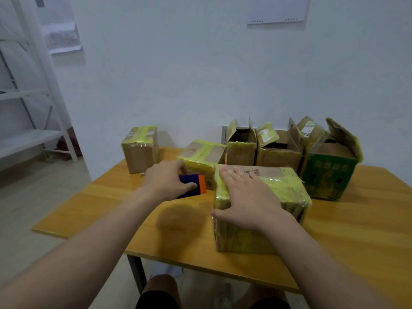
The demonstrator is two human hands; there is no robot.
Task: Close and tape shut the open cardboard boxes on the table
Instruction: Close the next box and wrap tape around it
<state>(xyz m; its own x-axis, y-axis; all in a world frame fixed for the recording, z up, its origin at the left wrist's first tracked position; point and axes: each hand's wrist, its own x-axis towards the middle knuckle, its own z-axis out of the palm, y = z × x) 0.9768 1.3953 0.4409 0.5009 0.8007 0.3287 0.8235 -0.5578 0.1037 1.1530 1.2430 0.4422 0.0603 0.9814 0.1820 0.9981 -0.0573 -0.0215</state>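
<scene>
One big wooden table (356, 230) holds six boxes. Three at the back right stand open, the green box (330, 175) biggest. The near box (283, 190) looks taped; the right hand (249, 197) lies flat on it, fingers straight. The left hand (166, 180) curls round a small blue and orange tool (197, 186), likely for tape. Next, I think, an open box needs its flaps folded down.
</scene>
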